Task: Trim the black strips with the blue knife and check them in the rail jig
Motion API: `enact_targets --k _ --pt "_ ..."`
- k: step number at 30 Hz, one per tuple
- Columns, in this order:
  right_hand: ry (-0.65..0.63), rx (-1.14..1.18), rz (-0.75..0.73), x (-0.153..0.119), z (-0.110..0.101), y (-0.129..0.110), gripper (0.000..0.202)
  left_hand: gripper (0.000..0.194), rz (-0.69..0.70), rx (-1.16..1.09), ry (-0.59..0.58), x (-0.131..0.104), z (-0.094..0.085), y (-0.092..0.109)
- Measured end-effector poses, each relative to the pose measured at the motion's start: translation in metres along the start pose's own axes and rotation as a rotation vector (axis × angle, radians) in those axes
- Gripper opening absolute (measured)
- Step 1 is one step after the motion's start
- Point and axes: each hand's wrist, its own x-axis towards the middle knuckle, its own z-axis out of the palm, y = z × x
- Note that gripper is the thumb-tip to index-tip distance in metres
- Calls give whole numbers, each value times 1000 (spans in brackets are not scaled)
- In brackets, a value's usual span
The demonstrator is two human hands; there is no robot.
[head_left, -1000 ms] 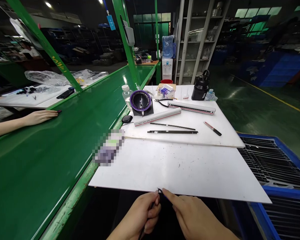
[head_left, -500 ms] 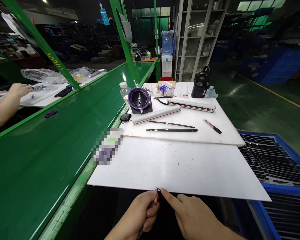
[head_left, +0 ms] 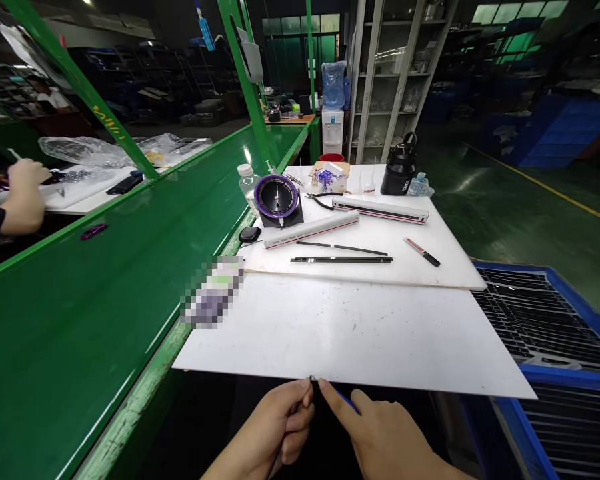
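Note:
At the table's near edge, my left hand (head_left: 287, 417) is closed around a thin dark strip (head_left: 276, 460), whose upper end pokes out by the thumb. My right hand (head_left: 380, 427) is beside it, index finger stretched toward that end and the other fingers curled. Under the index finger shows part of a slim blue-handled tool (head_left: 349, 402); its kind is hidden by the hand. Its thin tip seems to meet the strip's end. Beyond lie several long dark strips (head_left: 341, 259) on a white foam board (head_left: 445, 273).
Two long white boxes (head_left: 310, 230), cutting pliers (head_left: 325, 201), a utility knife (head_left: 422, 252), a purple-rimmed round fan (head_left: 277, 197) and a black flask (head_left: 399, 167) stand or lie farther back. Blue crates (head_left: 545, 370) of strips are at right. A co-worker's hand (head_left: 27, 175) works beyond the green partition (head_left: 130, 280).
My right hand has turned slightly, so the blue handle now shows beneath its index finger. Both hands stay at the table edge. The co-worker's hand has shifted left.

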Motion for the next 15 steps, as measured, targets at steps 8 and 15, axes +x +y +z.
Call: enact_targets --k 8,15 --pt "314 636 -32 -5 -5 11 60 37 24 94 59 -6 -2 6" --pt "248 598 -4 0 -12 11 61 31 -96 -22 -7 5 -5 7"
